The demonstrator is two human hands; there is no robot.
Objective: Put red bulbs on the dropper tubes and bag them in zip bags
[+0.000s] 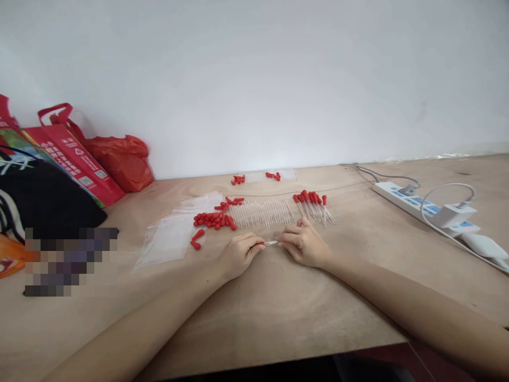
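Both hands meet over the wooden table around one dropper. My left hand (pixel 241 254) pinches a red rubber bulb, mostly hidden by the fingers. A clear dropper tube (pixel 271 243) runs from that bulb to my right hand (pixel 303 244), whose closed fingers grip its other end. Just beyond lies a row of loose dropper tubes (pixel 262 213). Left of the row is a pile of loose red rubber bulbs (pixel 214 220), with two more bulbs (pixel 196 239) nearer me. Droppers with red bulbs on them (pixel 312 204) lie in a heap beyond my right hand.
Clear plastic bags (pixel 167 239) lie flat on the left. Farther back are small groups of red bulbs (pixel 238 180) on more bags. A power strip (pixel 417 204) with a white charger (pixel 455 215) and cables sits at right. Shopping bags (pixel 75 159) stand at left against the wall.
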